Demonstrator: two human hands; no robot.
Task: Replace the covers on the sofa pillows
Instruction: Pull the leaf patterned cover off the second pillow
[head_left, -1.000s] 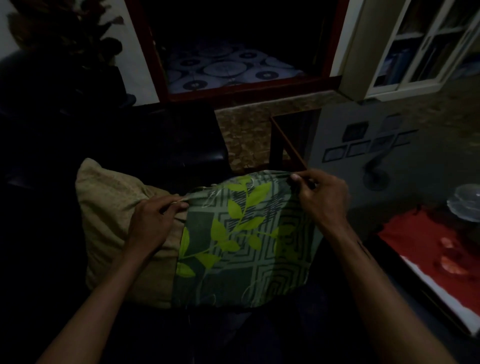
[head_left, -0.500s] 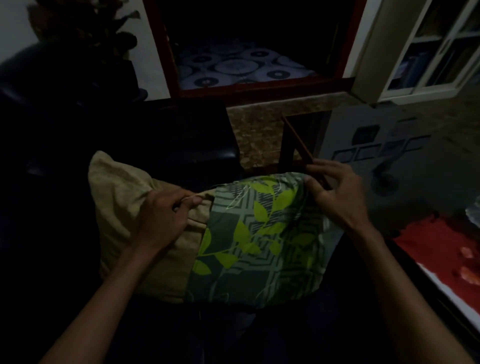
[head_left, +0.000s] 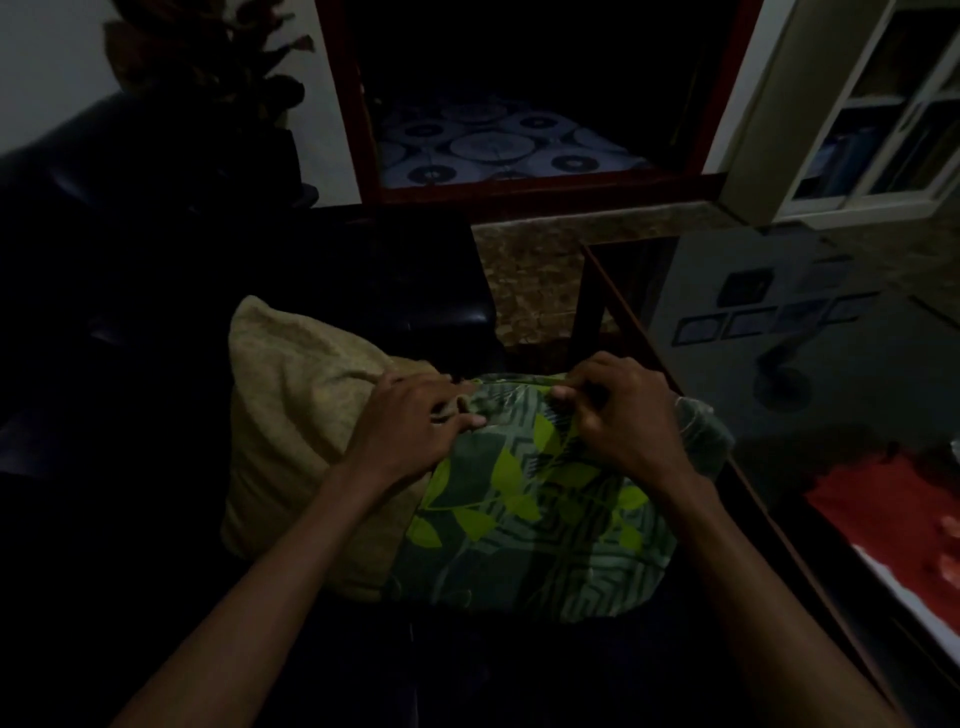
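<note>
Closer together now, both hands (head_left: 415, 421) (head_left: 623, 415) pinch leafy green cover (head_left: 524, 519) (soft cloth) over plump tan pillow (head_left: 301, 415).

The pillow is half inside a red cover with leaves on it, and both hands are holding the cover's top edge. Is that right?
Not quite: the cover is green with yellow-green leaves, not red. The head view shows it pulled over about half of the tan pillow, with the left hand and right hand gripping its top edge.
</note>
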